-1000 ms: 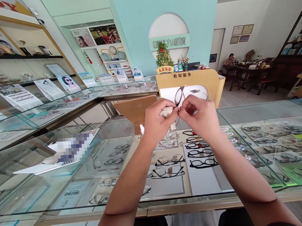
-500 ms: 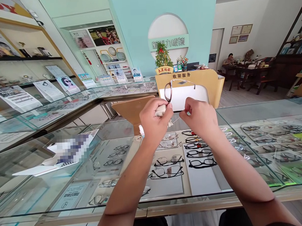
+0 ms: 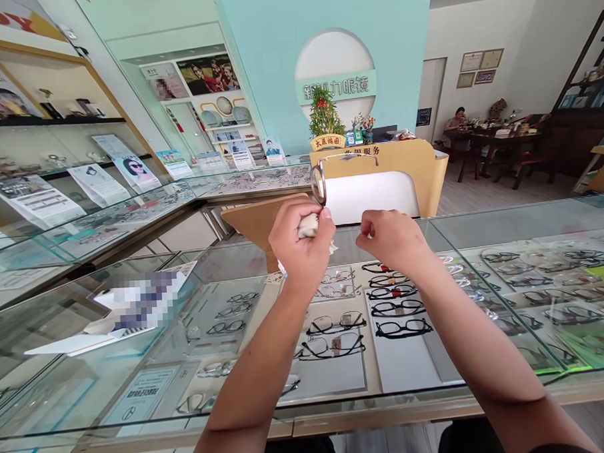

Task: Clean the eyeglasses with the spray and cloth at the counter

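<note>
My left hand (image 3: 299,253) is closed round a pair of eyeglasses (image 3: 323,187), held up on edge above the glass counter. One round, dark-rimmed lens rises over my thumb, and a thin temple arm stretches right from its top; the rest is hidden by my fingers. A crumpled white cloth (image 3: 308,225) is bunched in the same palm, a bit of it poking out below the thumb. To the right, my right hand (image 3: 395,244) hangs apart from the glasses, thumb and fingers pinched together. Whatever may be between those fingertips does not show.
Beneath my arms runs a glass display counter (image 3: 334,404), with rows of eyeglass frames (image 3: 404,327) inside. An open booklet (image 3: 81,339) lies on its left part. Beyond stand a wooden cashier desk (image 3: 432,174) and a brown panel (image 3: 254,222). Someone sits at a far table.
My left hand has shifted slightly left with the glasses and cloth. A thin line that ran from it to my right fingertips no longer shows, and the gap between my hands is wider.
</note>
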Demonstrator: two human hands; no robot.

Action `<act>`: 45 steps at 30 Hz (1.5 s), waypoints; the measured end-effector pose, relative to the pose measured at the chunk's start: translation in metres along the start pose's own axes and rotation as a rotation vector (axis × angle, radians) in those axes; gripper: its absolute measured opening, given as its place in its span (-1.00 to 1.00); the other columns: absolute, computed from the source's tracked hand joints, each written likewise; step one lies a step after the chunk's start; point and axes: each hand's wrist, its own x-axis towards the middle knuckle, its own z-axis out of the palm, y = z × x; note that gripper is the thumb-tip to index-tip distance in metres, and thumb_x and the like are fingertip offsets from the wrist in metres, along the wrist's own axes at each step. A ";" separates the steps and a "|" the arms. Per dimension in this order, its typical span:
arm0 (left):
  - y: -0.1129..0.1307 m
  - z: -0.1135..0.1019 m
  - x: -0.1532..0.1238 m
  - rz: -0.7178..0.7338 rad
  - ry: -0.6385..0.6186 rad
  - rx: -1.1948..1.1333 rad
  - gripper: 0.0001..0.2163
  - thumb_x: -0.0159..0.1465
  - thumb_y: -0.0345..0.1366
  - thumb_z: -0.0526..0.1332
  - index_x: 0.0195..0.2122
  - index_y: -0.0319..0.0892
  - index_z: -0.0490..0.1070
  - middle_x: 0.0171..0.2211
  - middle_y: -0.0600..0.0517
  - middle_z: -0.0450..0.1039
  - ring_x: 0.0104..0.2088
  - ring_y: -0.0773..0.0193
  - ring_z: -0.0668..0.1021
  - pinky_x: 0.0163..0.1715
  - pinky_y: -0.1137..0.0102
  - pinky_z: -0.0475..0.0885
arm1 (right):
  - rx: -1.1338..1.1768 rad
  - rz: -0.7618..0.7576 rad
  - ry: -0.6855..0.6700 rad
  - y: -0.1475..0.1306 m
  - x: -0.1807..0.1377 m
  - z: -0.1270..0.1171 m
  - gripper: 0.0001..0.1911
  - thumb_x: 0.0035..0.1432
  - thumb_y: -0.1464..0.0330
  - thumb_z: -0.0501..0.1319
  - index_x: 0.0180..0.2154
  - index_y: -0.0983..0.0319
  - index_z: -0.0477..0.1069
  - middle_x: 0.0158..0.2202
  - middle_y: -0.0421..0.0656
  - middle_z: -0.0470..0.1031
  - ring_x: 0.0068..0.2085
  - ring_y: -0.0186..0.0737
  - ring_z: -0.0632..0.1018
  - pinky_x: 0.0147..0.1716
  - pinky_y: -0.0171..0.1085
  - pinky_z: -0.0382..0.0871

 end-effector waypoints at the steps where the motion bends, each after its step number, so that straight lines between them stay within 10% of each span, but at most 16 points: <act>1: 0.000 0.000 0.001 -0.010 -0.022 -0.007 -0.88 0.40 -0.22 0.36 -0.29 -0.06 0.55 -0.31 0.04 0.61 -0.23 0.19 0.62 -0.14 0.24 0.53 | 0.093 -0.068 0.053 0.000 0.000 -0.001 -0.94 0.16 0.41 0.30 -0.37 0.15 0.50 -0.42 -0.18 0.53 -0.34 -0.15 0.49 -0.27 -0.15 0.27; 6: 0.004 -0.003 0.006 -0.057 -0.125 -0.112 -0.91 0.40 -0.21 0.39 -0.25 -0.04 0.61 -0.20 0.03 0.60 -0.13 0.19 0.63 -0.06 0.24 0.55 | 0.636 -0.424 0.037 -0.005 -0.005 -0.004 -0.67 0.30 0.26 0.35 0.09 0.11 0.55 0.04 -0.09 0.62 0.07 -0.11 0.60 0.00 -0.11 0.49; 21: 0.005 -0.025 0.018 -0.252 -0.334 -0.344 -0.89 0.41 -0.18 0.37 -0.23 -0.06 0.63 -0.19 0.02 0.60 -0.14 0.22 0.62 -0.09 0.31 0.52 | 0.741 -0.356 0.146 -0.019 -0.027 0.007 -0.77 0.30 0.31 0.35 -0.02 0.18 0.56 0.02 -0.07 0.70 -0.06 -0.12 0.70 -0.15 -0.13 0.57; 34: -0.162 -0.089 -0.067 -0.748 -0.109 0.058 -0.86 0.12 -0.22 0.38 -0.43 -0.10 0.46 -0.45 0.11 0.47 -0.42 0.28 0.50 -0.37 0.39 0.36 | 0.380 -0.284 0.404 0.097 -0.035 0.074 -0.79 0.31 0.30 0.33 -0.03 0.15 0.59 0.04 -0.04 0.72 -0.06 -0.01 0.71 -0.17 -0.06 0.62; 45: -0.193 -0.106 -0.077 -0.871 -0.166 0.200 -0.84 0.17 -0.19 0.37 -0.44 -0.11 0.47 -0.49 0.08 0.46 -0.46 0.29 0.43 -0.41 0.36 0.30 | 0.231 -0.302 0.397 0.110 -0.037 0.086 -0.74 0.30 0.28 0.34 0.02 0.14 0.59 0.01 -0.07 0.72 -0.21 -0.04 0.67 -0.19 -0.04 0.60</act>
